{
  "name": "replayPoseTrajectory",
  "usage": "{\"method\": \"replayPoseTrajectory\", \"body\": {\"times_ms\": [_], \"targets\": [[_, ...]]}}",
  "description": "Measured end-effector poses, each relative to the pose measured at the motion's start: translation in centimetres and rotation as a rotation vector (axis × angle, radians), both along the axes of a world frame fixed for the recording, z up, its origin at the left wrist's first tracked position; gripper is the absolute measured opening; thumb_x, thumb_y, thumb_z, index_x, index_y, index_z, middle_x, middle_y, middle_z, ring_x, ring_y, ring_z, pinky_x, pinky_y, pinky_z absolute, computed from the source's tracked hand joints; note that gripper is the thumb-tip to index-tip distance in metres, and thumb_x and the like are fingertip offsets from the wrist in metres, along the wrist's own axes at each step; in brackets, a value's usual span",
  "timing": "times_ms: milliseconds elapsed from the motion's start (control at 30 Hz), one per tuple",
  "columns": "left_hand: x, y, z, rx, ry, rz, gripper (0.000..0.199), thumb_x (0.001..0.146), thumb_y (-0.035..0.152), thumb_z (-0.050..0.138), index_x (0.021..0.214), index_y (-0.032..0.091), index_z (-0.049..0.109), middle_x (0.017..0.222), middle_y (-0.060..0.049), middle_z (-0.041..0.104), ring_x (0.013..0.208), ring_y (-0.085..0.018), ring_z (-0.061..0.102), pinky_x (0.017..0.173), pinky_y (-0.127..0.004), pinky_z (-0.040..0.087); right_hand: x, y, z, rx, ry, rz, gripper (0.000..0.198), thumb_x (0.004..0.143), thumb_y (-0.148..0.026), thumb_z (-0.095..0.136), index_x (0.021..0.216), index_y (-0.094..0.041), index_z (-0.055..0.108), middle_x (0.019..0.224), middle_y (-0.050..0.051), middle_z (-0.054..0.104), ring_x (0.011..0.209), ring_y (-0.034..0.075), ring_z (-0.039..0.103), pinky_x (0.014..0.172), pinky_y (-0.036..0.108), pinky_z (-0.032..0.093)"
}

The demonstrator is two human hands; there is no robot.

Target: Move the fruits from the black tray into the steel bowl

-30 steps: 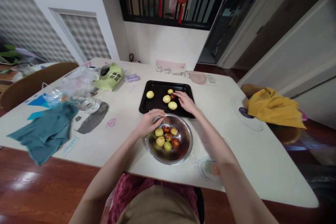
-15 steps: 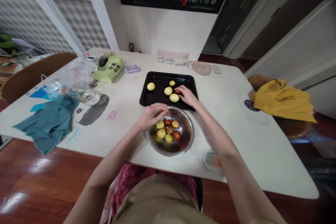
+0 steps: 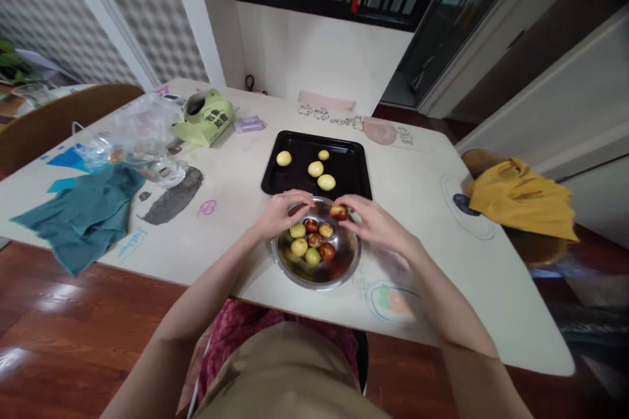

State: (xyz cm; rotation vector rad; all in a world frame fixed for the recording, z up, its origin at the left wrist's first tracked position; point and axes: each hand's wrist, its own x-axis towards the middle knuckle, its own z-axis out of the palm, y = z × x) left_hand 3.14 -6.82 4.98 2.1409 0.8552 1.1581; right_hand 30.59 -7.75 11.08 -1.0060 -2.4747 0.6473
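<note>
A steel bowl (image 3: pixel 344 268) stands near the table's front edge, with several yellow-green and reddish-brown jujubes (image 3: pixel 313 240) inside. Over its far right rim, my right hand (image 3: pixel 376 222) pinches a red-and-yellow jujube (image 3: pixel 339 212) between thumb and fingers. My left hand (image 3: pixel 285 215) is at the far left rim, its fingers stretched out and the thumb apart; it holds nothing, and whether it touches the rim I cannot tell. Just behind the bowl lies a black baking tray (image 3: pixel 295 180) with several pale yellow jujubes (image 3: pixel 315 169) on it.
To the left are a teal cloth (image 3: pixel 88 216), a clear plastic bag (image 3: pixel 147 121), a green paper box (image 3: pixel 211 119) and a small purple packet (image 3: pixel 249 124). A yellow cloth (image 3: pixel 521 200) hangs over a chair at the right. Drawings mark the white tabletop (image 3: pixel 432 209).
My right hand has picked up the reddish jujube from the tray and brought it back toward me, over the bowl's rim. The left hand has stayed by the bowl.
</note>
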Motion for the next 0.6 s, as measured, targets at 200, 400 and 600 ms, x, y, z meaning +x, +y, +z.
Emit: {"method": "replayPoseTrajectory", "body": {"times_ms": [200, 400, 600], "targets": [[-0.2, 0.0, -0.1, -0.005, -0.022, 0.007, 0.015, 0.101, 0.022, 0.063, 0.103, 0.018, 0.077, 0.11, -0.01, 0.081, 0.114, -0.024, 0.075, 0.102, -0.039, 0.06, -1.2, -2.1, 0.1, -0.108, -0.236, 0.162, 0.031, 0.088, -0.005, 0.071, 0.114, -0.021, 0.067, 0.117, 0.008, 0.071, 0.106, 0.026, 0.07, 0.092, 0.036, 0.054], [-0.3, 0.1, -0.1, -0.013, -0.007, 0.011, 0.016, 0.102, 0.026, 0.063, 0.103, 0.018, 0.078, 0.11, -0.011, 0.081, 0.116, -0.025, 0.075, 0.103, -0.041, 0.06, -1.5, -2.2, -0.7, -0.081, -0.293, 0.122, 0.038, 0.083, -0.001, 0.075, 0.115, -0.02, 0.069, 0.12, 0.008, 0.07, 0.106, 0.025, 0.07, 0.088, 0.033, 0.054], [-0.2, 0.1, 0.0, -0.013, -0.008, 0.017, 0.016, 0.102, 0.027, 0.063, 0.102, 0.019, 0.077, 0.109, -0.011, 0.081, 0.115, -0.026, 0.075, 0.103, -0.042, 0.059, -1.9, -2.3, -1.6, -0.023, -0.363, 0.059, 0.038, 0.083, -0.001, 0.072, 0.116, -0.02, 0.07, 0.113, 0.007, 0.071, 0.097, 0.024, 0.07, 0.083, 0.033, 0.053]]}}
